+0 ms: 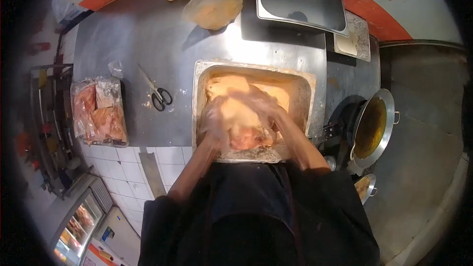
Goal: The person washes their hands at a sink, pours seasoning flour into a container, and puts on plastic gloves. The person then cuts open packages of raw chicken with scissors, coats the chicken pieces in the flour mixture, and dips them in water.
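Both of my hands are inside a rectangular metal pan that holds pale orange, flour-like powder. At the pan's left side is my left hand, and my right hand reaches in from the right. They seem to wear thin clear gloves. Motion smears the fingers of both, so their grip cannot be made out. Between my wrists, near the pan's front edge, lie pinkish pieces of raw meat, partly coated in the powder.
Left on the steel table are scissors and a clear bag of raw meat. Bags of orange powder and a deep steel pan stand at the back. To the right is a wide pan of oil.
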The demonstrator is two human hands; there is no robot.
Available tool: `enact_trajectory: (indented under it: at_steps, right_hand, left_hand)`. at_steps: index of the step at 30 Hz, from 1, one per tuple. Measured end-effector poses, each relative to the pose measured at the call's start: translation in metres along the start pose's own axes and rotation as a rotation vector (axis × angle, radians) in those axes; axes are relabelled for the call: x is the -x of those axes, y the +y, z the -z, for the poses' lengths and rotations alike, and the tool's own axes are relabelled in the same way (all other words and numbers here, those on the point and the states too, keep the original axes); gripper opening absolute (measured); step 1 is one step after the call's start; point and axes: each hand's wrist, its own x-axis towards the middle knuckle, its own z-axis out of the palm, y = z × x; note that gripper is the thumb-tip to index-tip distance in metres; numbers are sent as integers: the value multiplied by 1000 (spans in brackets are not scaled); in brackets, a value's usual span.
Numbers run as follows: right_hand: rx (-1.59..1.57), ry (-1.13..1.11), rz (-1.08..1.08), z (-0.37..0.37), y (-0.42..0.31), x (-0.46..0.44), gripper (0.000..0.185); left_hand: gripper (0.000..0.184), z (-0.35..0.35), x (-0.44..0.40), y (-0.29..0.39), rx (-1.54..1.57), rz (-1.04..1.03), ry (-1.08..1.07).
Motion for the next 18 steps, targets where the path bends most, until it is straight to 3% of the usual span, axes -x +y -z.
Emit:
enact_trajectory:
  at_steps: [1,2,5,7,8,11,13,14,15,17,18]
  right_hand:
    - [3,-2,-6,13,-4,15,69]
    - [11,-26,18,28,-7,35,70]
    - [168,-76,5,64,-15,70,73]
    - [21,-43,-98,54,26,53,75]
    - [-112,-25,-144,39,39,47,75]
    - [-303,-11,-195,10,48,43,78]
    - [-256,-15,-146,0,45,42,80]
    - [-183,-25,-114,-1,40,43,81]
    - [-66,-49,-72,1,32,45,82]
    - [268,-180,-6,20,-20,70,84]
    - [305,-147,-110,23,-54,92,82]
  left_hand:
    - [50,9,-1,-2,-84,-54,-17]
    - [49,24,4,-3,-46,-79,-180]
    - [48,56,7,-12,-37,-7,-376]
    - [61,6,25,50,-186,328,26]
    - [61,-10,28,73,-190,327,24]
    - [50,-29,28,94,166,637,-32]
    - [44,-22,11,44,291,328,-301]
    - [44,-18,-4,1,294,326,-302]
    - [41,-14,-19,-51,-126,260,-106]
    - [39,-9,-22,-69,-543,186,98]
    - [38,-2,-5,-52,-387,-159,-44]
